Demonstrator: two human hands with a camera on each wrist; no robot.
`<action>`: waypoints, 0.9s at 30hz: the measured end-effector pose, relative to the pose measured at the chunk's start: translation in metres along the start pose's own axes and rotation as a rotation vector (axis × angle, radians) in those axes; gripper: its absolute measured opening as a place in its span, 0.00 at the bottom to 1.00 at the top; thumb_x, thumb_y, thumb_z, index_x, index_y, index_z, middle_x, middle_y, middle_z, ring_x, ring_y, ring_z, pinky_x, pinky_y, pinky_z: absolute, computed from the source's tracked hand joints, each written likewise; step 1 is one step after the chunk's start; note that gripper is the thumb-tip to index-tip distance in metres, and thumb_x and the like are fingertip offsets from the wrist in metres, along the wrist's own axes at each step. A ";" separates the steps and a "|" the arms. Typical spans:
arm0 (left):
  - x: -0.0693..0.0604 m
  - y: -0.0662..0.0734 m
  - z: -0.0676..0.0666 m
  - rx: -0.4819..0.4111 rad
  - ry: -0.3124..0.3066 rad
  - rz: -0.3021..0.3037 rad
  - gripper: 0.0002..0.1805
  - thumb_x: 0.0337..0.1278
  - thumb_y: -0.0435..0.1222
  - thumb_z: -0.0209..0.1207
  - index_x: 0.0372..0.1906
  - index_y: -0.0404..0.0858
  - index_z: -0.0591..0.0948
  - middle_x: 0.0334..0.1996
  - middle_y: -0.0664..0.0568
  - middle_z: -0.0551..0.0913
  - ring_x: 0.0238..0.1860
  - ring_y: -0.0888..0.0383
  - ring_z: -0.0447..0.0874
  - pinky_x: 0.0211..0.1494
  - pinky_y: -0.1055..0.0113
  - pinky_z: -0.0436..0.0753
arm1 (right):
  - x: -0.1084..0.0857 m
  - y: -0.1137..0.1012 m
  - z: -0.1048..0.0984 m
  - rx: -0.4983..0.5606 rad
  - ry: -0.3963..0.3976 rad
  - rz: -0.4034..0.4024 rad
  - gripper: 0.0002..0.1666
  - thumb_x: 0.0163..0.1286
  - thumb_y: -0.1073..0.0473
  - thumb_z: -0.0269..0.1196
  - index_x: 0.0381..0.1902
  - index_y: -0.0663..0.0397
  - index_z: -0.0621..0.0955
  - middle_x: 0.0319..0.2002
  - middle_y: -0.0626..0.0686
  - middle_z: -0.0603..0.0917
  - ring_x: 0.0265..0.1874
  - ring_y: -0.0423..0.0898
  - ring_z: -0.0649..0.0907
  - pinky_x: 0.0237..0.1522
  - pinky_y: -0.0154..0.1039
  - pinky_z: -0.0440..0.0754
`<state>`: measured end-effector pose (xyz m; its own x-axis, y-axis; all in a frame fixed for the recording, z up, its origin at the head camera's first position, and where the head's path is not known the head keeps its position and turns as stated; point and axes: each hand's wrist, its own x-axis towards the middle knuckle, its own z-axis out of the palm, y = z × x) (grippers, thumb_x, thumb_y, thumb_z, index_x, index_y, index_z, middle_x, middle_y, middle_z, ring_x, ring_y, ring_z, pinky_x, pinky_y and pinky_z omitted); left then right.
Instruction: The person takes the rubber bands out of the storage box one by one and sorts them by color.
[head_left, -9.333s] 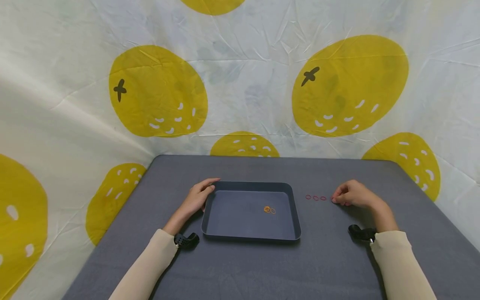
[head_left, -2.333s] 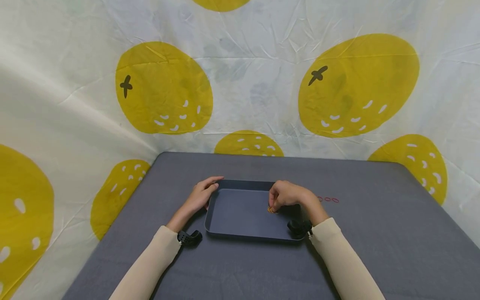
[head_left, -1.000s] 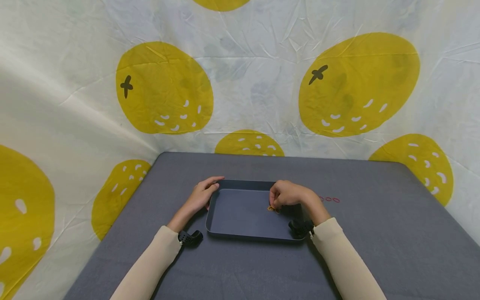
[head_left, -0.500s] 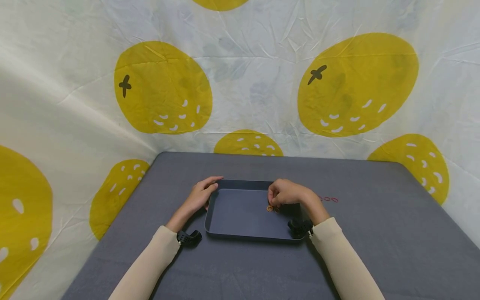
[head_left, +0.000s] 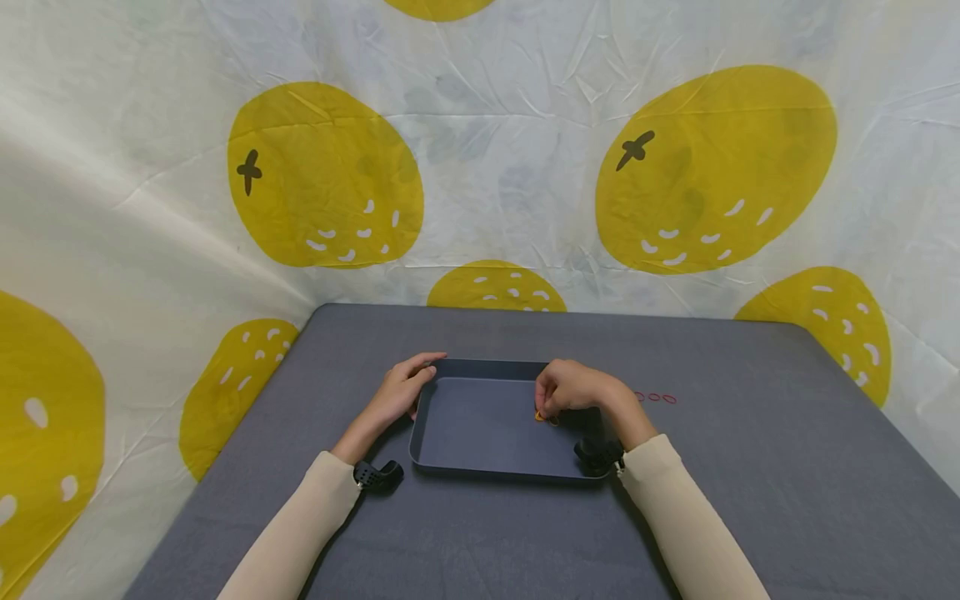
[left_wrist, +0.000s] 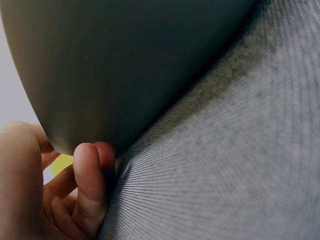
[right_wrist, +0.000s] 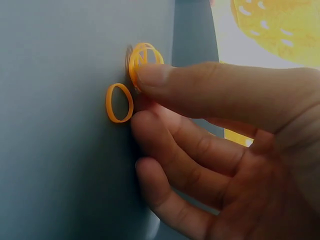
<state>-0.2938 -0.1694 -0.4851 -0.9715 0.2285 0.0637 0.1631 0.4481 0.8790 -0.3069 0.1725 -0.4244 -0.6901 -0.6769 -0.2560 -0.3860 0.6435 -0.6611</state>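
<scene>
A dark grey rectangular tray (head_left: 480, 425) lies on the table. My left hand (head_left: 393, 392) holds its far left corner, thumb at the rim; in the left wrist view, curled fingers (left_wrist: 89, 172) press against the outer wall. Inside the tray, toward its right side, my right hand (head_left: 573, 387) reaches down from the right. Its thumb and a mostly hidden finger pinch a small bunch of orange rubber bands (right_wrist: 145, 47) at the tray floor. One loose orange rubber band (right_wrist: 108, 103) lies beside the bunch, close under the fingertips.
Several small red rubber bands (head_left: 655, 397) lie in a row on the grey tablecloth (head_left: 750, 433) right of the tray, the nearest partly behind the right wrist. A fabric backdrop (head_left: 510, 167) with yellow fruit prints hangs behind the table.
Since the oldest frame, my right hand has moved left from the red rubber bands into the tray. Lately its fingertips shift only slightly among the orange bands. The left hand keeps its hold.
</scene>
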 end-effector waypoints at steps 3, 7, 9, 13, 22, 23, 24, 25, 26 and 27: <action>0.000 0.000 0.000 0.001 -0.001 0.004 0.22 0.82 0.44 0.49 0.73 0.52 0.76 0.17 0.48 0.71 0.09 0.52 0.72 0.16 0.54 0.81 | 0.000 0.001 -0.001 -0.018 0.012 -0.019 0.06 0.65 0.70 0.67 0.30 0.58 0.87 0.28 0.50 0.90 0.26 0.46 0.84 0.28 0.35 0.77; 0.000 0.001 0.000 0.000 -0.003 0.003 0.22 0.82 0.44 0.49 0.73 0.52 0.76 0.17 0.49 0.71 0.09 0.52 0.72 0.16 0.53 0.81 | 0.000 0.002 -0.002 -0.036 0.029 -0.035 0.06 0.65 0.70 0.67 0.29 0.58 0.88 0.28 0.50 0.90 0.26 0.47 0.85 0.28 0.35 0.77; 0.000 0.002 0.000 0.001 -0.002 0.001 0.22 0.82 0.44 0.49 0.73 0.52 0.76 0.17 0.49 0.71 0.09 0.52 0.72 0.16 0.53 0.81 | 0.000 0.002 -0.002 -0.037 0.039 -0.034 0.07 0.65 0.70 0.67 0.29 0.57 0.88 0.28 0.50 0.90 0.26 0.47 0.85 0.27 0.34 0.77; 0.000 0.002 0.000 0.002 -0.001 -0.002 0.22 0.82 0.44 0.49 0.73 0.53 0.76 0.16 0.49 0.70 0.08 0.52 0.72 0.16 0.53 0.81 | 0.000 0.003 -0.003 -0.039 0.058 -0.035 0.08 0.65 0.70 0.68 0.28 0.55 0.89 0.27 0.49 0.90 0.26 0.47 0.86 0.27 0.35 0.78; 0.001 0.003 0.000 0.008 0.006 -0.009 0.21 0.81 0.44 0.49 0.72 0.54 0.77 0.14 0.50 0.70 0.08 0.53 0.72 0.16 0.53 0.81 | 0.000 0.003 -0.005 -0.036 0.080 -0.044 0.07 0.65 0.69 0.69 0.28 0.56 0.89 0.28 0.49 0.90 0.27 0.45 0.85 0.29 0.35 0.79; 0.001 0.003 0.001 0.010 0.007 -0.009 0.21 0.81 0.44 0.49 0.72 0.54 0.77 0.14 0.50 0.70 0.08 0.53 0.72 0.16 0.53 0.81 | 0.000 0.003 -0.005 -0.039 0.080 -0.045 0.07 0.65 0.69 0.69 0.28 0.56 0.88 0.28 0.49 0.90 0.27 0.44 0.85 0.29 0.35 0.79; 0.001 0.003 0.001 0.011 0.008 -0.010 0.21 0.81 0.44 0.50 0.72 0.54 0.77 0.14 0.50 0.70 0.08 0.53 0.72 0.16 0.53 0.81 | 0.000 0.003 -0.005 -0.043 0.080 -0.049 0.07 0.65 0.69 0.69 0.28 0.56 0.88 0.28 0.49 0.90 0.27 0.44 0.85 0.30 0.35 0.80; 0.001 0.003 0.001 0.013 0.009 -0.009 0.21 0.81 0.44 0.50 0.72 0.54 0.77 0.14 0.50 0.70 0.07 0.53 0.72 0.16 0.54 0.81 | 0.000 0.003 -0.005 -0.045 0.081 -0.050 0.07 0.66 0.69 0.68 0.28 0.56 0.88 0.28 0.49 0.90 0.27 0.44 0.84 0.30 0.35 0.80; 0.000 0.003 0.001 0.013 0.009 -0.008 0.21 0.81 0.44 0.50 0.72 0.54 0.77 0.14 0.50 0.70 0.07 0.53 0.72 0.16 0.54 0.81 | 0.000 0.004 -0.005 -0.049 0.081 -0.050 0.07 0.66 0.69 0.68 0.28 0.56 0.88 0.28 0.49 0.90 0.27 0.44 0.84 0.30 0.35 0.79; 0.000 0.003 0.001 0.013 0.008 -0.007 0.21 0.81 0.44 0.50 0.72 0.54 0.77 0.14 0.50 0.70 0.07 0.53 0.72 0.16 0.53 0.81 | 0.000 0.004 -0.005 -0.051 0.081 -0.049 0.08 0.66 0.69 0.67 0.28 0.56 0.89 0.28 0.49 0.90 0.27 0.44 0.84 0.30 0.35 0.79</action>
<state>-0.2933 -0.1674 -0.4826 -0.9740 0.2183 0.0611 0.1581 0.4610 0.8732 -0.3111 0.1767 -0.4235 -0.7163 -0.6780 -0.1650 -0.4493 0.6290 -0.6344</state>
